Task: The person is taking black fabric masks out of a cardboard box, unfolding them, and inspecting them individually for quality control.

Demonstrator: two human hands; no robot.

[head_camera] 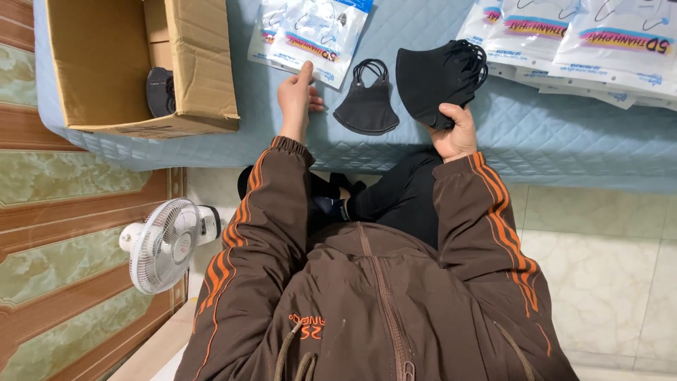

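Though soft, light and floppy, best pinched at the folded edge: stack of black masks (438,76) clamped in right hand (455,134) at one o'clock, left hand (295,95) apparently open-fingered, touching packet (321,32) on quilted bed (564,134).

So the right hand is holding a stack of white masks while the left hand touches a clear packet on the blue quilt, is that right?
Not quite: the head view shows the stack of masks in the right hand is black, not white. The rest holds: the left hand touches a clear packet on the blue quilt.
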